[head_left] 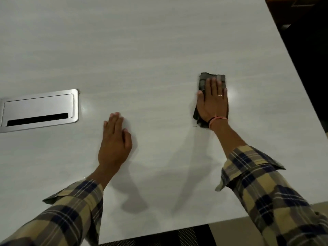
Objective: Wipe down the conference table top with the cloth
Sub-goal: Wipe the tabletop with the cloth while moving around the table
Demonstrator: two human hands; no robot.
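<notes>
a: right hand [213, 103] flat on the dark, folded, frayed-edged cloth [204, 82], fingers straight, pressing and not clutching. lying toward the right edge of the pale, faintly grained conference table top [150, 50].

b: and the left hand [115, 141]?

a: palm down on bare table nearer the middle, fingers straight and together, holding nothing. probably bracing the lean.

b: how to wipe well from here?

a: keep the palm spread over the whole cloth for even pressure. work in long overlapping strokes, best along the grain. carry each pass right out to the table edge rather than stopping short.

b: anything to mind?

a: brushed silver metal cable hatch with a dark slot [38, 110], well to the left. better to wipe round its rim and keep crumbs out of the slot. refold to a fresh face once soiled; hard to judge its state from here.
</notes>
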